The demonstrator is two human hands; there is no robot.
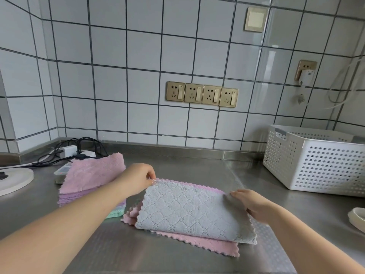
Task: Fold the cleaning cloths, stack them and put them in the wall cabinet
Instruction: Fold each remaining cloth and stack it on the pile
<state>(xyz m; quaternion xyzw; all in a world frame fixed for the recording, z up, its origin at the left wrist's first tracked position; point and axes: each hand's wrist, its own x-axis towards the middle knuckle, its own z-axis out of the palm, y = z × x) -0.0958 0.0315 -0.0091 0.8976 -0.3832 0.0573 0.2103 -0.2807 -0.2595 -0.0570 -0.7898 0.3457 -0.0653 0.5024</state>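
Grey cloth (189, 210) laid doubled on pink cloth (209, 244), centre of steel counter (197, 167). Far left corner pinched by left hand (138, 177); far right edge held under curled fingers of right hand (254, 204). Stack of cloths (90, 180) seen at left, pink on top, green at base. White perforated basket (316, 163) stood at right. Wall cabinet not in view. Cloth judged light, soft, limp, non-slippery; best gripped at corners, edges aligned, crease pressed flat. Fold judged half done.
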